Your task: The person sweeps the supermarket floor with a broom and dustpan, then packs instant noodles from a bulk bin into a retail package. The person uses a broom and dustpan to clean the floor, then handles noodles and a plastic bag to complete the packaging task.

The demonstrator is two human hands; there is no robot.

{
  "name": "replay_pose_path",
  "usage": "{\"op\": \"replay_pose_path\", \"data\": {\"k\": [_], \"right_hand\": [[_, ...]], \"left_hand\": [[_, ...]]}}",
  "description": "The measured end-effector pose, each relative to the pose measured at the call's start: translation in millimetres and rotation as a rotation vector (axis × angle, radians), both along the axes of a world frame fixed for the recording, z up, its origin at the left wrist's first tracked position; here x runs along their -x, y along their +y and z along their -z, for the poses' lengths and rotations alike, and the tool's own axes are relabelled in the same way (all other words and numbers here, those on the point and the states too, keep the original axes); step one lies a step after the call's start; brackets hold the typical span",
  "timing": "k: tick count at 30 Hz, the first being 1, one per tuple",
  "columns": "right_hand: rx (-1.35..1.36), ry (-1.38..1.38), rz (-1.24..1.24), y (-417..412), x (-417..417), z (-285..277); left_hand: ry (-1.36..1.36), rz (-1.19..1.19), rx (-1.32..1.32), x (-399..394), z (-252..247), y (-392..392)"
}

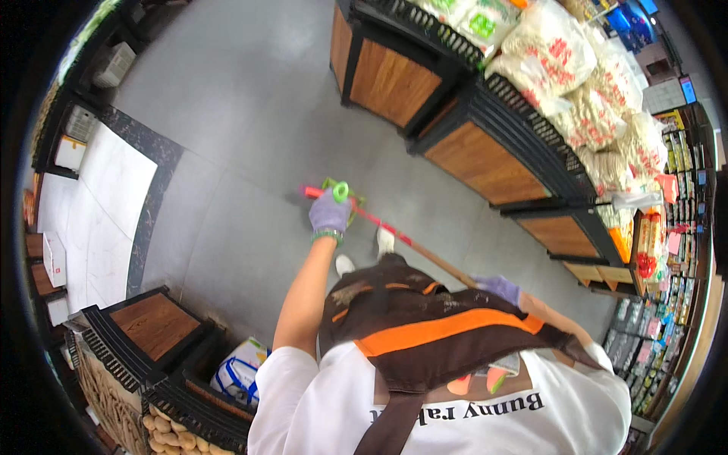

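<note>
My left hand (330, 210), in a purple glove with a green band at the wrist, is out in front over the floor. It grips the upper red part of a long pole (435, 259), whose red end sticks out beyond the fingers. A bright green ring-shaped thing (340, 191) with thin green strands is at the same hand; whether it is fixed to the pole is unclear. The pole slants down to the right and turns brown. My right hand (499, 289), also purple-gloved, is closed around its brown end beside my dark apron, partly hidden by it.
Wood-panelled display stands (483, 165) with black crates and bagged goods line the right. Another stand (153, 324) with potatoes (170, 435) is at the lower left, a blue-and-white bag (242, 369) beside it. Stocked shelves (682, 227) stand far right, white boxes (54, 259) far left. Grey floor lies between.
</note>
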State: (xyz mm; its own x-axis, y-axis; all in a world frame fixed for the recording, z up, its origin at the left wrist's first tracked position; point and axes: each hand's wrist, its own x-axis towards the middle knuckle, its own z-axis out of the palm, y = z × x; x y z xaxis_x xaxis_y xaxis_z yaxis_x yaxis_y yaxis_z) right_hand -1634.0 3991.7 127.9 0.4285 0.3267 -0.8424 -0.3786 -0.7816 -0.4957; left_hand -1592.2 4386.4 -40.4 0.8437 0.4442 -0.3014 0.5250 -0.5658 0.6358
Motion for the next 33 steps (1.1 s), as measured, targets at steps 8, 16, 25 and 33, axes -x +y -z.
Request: {"op": "replay_pose_path", "data": {"k": [8, 16, 25, 33], "right_hand": [[-0.144, -0.249, -0.416, 34, -31, -30], [-0.329, 0.166, -0.403, 167, -134, -2], [-0.413, 0.314, -0.861, 472, -85, -6], [-0.436, 0.213, -0.852, 651, 81, -12]], "left_hand": [[-0.035, -0.085, 0.096, 45, -4, 49], [-0.080, -0.600, 0.114, 145, -40, 90], [-0.019, -0.835, -0.083, 300, -54, 146], [0.048, -0.921, -0.161, 451, -32, 241]]}}
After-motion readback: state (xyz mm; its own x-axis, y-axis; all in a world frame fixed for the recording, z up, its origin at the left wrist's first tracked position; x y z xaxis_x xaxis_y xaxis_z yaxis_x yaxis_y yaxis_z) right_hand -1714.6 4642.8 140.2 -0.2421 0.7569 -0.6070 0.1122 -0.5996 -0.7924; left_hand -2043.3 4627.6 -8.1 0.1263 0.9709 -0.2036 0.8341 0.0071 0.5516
